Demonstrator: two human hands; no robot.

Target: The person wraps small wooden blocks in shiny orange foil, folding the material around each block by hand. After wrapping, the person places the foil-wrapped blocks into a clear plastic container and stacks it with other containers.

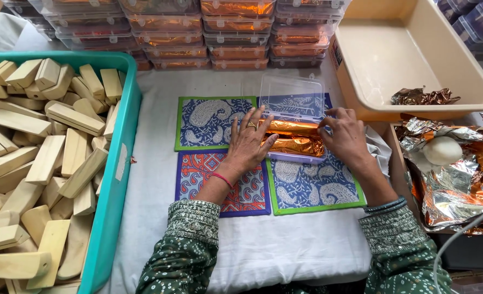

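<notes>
both hands press flat, fingers spread, left hand (248, 146) and right hand (346, 136), on orange foil-wrapped pieces (296, 137) in a clear lidded box (293, 106), hemmed between a teal crate (116, 179) and beige tub (415, 60) on the white-clothed table (285, 250).

A shallow, clear plastic box (295, 130) with its hinged lid raised at the far side is seen lying open between the left hand (248, 146) and the right hand (346, 136). Two long bars wrapped in shiny orange foil (295, 139) are laid side by side inside it, pressed under the fingertips of both hands.
</notes>
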